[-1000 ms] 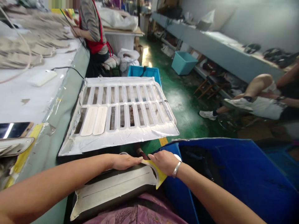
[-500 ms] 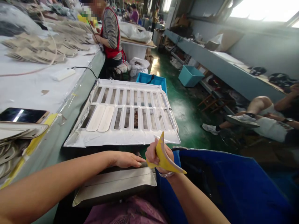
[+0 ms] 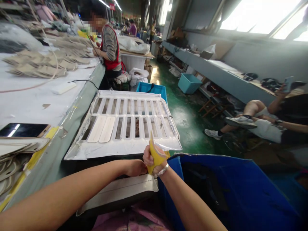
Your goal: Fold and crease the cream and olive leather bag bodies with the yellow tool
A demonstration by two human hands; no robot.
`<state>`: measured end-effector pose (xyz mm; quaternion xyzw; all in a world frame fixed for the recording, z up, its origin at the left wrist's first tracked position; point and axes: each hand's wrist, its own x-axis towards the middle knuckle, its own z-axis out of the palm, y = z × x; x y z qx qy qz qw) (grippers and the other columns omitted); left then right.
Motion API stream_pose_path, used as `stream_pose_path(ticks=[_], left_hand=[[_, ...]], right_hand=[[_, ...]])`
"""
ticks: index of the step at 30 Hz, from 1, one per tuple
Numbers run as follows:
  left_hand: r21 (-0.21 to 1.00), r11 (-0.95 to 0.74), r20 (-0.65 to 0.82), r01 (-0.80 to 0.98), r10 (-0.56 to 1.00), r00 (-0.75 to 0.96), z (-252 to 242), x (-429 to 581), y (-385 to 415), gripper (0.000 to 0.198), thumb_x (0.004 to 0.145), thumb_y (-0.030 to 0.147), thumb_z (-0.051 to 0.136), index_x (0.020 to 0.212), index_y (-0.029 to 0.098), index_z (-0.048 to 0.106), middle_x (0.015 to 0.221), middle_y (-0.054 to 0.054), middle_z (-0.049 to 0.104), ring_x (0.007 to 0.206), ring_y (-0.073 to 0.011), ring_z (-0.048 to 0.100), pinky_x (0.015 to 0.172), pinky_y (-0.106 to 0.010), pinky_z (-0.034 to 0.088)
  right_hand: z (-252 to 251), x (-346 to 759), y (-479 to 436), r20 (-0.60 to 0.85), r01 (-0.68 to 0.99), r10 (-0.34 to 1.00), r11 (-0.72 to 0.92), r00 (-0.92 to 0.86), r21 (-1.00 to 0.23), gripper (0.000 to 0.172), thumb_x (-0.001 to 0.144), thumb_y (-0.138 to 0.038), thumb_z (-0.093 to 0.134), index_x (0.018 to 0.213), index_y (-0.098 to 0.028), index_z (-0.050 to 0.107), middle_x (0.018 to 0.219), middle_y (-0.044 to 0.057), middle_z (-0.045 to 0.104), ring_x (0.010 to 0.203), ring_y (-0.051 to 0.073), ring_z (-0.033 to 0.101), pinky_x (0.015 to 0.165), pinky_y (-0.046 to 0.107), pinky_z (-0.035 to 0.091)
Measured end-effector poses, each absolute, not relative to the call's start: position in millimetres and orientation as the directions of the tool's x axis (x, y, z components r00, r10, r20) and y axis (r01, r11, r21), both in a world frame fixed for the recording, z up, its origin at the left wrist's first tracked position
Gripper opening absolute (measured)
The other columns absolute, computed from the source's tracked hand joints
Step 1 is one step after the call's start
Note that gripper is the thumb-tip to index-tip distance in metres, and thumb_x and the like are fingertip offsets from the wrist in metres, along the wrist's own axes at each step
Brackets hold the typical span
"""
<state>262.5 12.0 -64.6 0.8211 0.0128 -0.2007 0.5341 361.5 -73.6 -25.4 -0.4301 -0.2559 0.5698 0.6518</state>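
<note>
My right hand (image 3: 151, 158) is closed on a yellow backing strip (image 3: 155, 155), held upright just in front of a white slotted rack (image 3: 125, 120). My left hand (image 3: 136, 167) presses on the far end of a long pale strip piece (image 3: 120, 194) that lies over a dark bar across my lap. Its fingers are mostly hidden behind my right hand. Two pale strips (image 3: 102, 129) lie in the rack's left slots. A silver bracelet circles my right wrist.
A blue bin (image 3: 235, 192) stands at my right. On the long table (image 3: 36, 102) at left lie a phone (image 3: 22, 130), a white power bank (image 3: 64, 87) and stacks of beige cut pieces. A person in a red apron (image 3: 109, 48) works further along. Another person (image 3: 271, 118) sits at right.
My right hand peeled the yellow strip off the pale piece and lifted it upright, drawing it closer to my left hand. The view tilted upward.
</note>
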Motion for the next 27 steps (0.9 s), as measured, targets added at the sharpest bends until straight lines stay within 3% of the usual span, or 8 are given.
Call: stream_pose_path(ticks=[5, 9, 13, 18, 21, 24, 27], left_hand=[[0.871, -0.356, -0.423, 0.338, -0.194, 0.885, -55.3, 261.7, 10.2, 0.043, 0.087, 0.041, 0.038, 0.117, 0.019, 0.058, 0.114, -0.002, 0.062, 0.100, -0.0197, 0.056, 0.087, -0.029, 0.041], [0.848, -0.361, -0.470, 0.388, -0.175, 0.865, -57.8, 262.4, 5.1, 0.044, 0.083, 0.050, 0.042, 0.112, 0.023, 0.062, 0.111, 0.000, 0.064, 0.099, -0.0196, 0.056, 0.087, -0.028, 0.040], [0.834, -0.410, -0.462, 0.369, -0.155, 0.873, -54.6, 263.4, -1.7, 0.044, 0.083, 0.051, 0.043, 0.112, 0.024, 0.062, 0.113, 0.001, 0.063, 0.102, -0.0196, 0.054, 0.090, -0.026, 0.036], [0.754, -0.510, -0.504, 0.415, -0.044, 0.862, -40.0, 255.5, -11.6, 0.054, 0.086, 0.055, 0.029, 0.104, 0.018, 0.064, 0.103, -0.004, 0.065, 0.094, -0.0226, 0.057, 0.084, -0.030, 0.039], [0.665, -0.638, -0.483, 0.388, 0.029, 0.875, -31.2, 247.9, -25.7, 0.068, 0.077, 0.067, 0.037, 0.119, 0.016, 0.054, 0.118, -0.011, 0.058, 0.105, -0.0292, 0.052, 0.089, -0.036, 0.037], [0.493, -0.809, -0.399, 0.320, 0.117, 0.909, -28.2, 243.3, -49.0, 0.100, 0.059, 0.072, 0.054, 0.136, 0.013, 0.031, 0.134, -0.018, 0.042, 0.116, -0.0353, 0.043, 0.096, -0.043, 0.032], [0.338, -0.878, -0.329, 0.340, 0.228, 0.916, -31.7, 242.5, -71.6, 0.103, 0.058, 0.068, 0.059, 0.135, 0.006, 0.031, 0.127, -0.022, 0.045, 0.110, -0.0368, 0.045, 0.094, -0.046, 0.033]], right_hand=[[-12.4, 398.6, -124.9, -0.137, -0.541, 0.871, 0.163, 0.471, -0.825, 0.049, 0.085, -0.057, 0.032, 0.053, -0.020, 0.028, 0.039, -0.010, 0.012, 0.033, 0.006, 0.006, 0.034, 0.018, 0.014], [-22.7, 404.0, -165.2, -0.244, -0.599, 0.858, 0.089, 0.452, -0.796, 0.043, 0.085, -0.051, 0.036, 0.055, -0.020, 0.037, 0.042, -0.008, 0.015, 0.035, 0.007, 0.008, 0.036, 0.020, 0.013], [-57.1, 388.5, -193.0, -0.387, -0.691, 0.803, 0.042, 0.453, -0.721, 0.049, 0.080, -0.062, 0.038, 0.058, -0.019, 0.047, 0.044, -0.007, 0.021, 0.036, 0.007, 0.016, 0.037, 0.020, 0.015], [-85.7, 374.0, -225.9, -0.697, -0.868, 0.673, -0.166, 0.247, -0.469, 0.058, 0.080, -0.068, 0.032, 0.066, -0.015, 0.051, 0.047, -0.007, 0.029, 0.038, 0.005, 0.029, 0.039, 0.018, 0.025], [-85.9, 372.4, -246.5, -0.737, -0.899, 0.671, -0.266, 0.086, -0.347, 0.047, 0.080, -0.061, 0.045, 0.074, -0.015, 0.052, 0.053, -0.006, 0.037, 0.043, 0.005, 0.039, 0.042, 0.017, 0.035], [-80.9, 371.8, -264.9, -0.679, -0.829, 0.731, -0.341, 0.064, -0.444, 0.029, 0.074, -0.040, 0.064, 0.086, -0.017, 0.052, 0.068, -0.003, 0.050, 0.059, 0.010, 0.057, 0.043, 0.017, 0.043], [-78.7, 370.8, -277.8, -0.616, -0.700, 0.788, -0.437, 0.006, -0.565, 0.041, 0.074, -0.036, 0.065, 0.107, -0.021, 0.045, 0.085, 0.002, 0.058, 0.066, 0.017, 0.065, 0.037, 0.019, 0.046]])
